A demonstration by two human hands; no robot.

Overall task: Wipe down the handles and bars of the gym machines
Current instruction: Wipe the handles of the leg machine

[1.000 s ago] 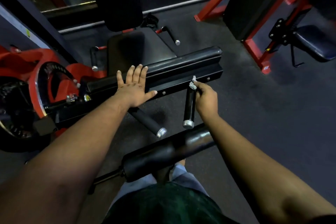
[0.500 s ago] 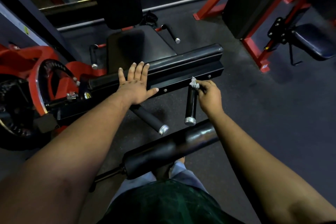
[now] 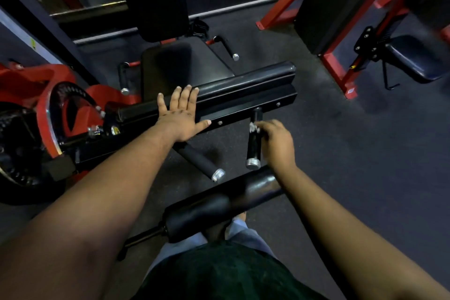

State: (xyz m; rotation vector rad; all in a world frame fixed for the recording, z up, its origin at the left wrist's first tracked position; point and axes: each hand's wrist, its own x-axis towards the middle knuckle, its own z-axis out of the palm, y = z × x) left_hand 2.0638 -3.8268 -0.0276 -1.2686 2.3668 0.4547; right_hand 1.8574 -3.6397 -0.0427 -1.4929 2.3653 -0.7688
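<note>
Black foam covers the short handle with a silver end cap (image 3: 253,146) at centre frame, where a person's right hand (image 3: 277,143) curls round its upper half, pinching a small white crumpled wipe (image 3: 253,127) against the grip. Left of centre, the left hand (image 3: 181,114) lies flat, fingers straight and together, on the long black padded bar (image 3: 243,85). A second black foam handle with a silver cap (image 3: 199,161) angles down between the forearms, above a black padded roller (image 3: 219,204) low in frame
</note>
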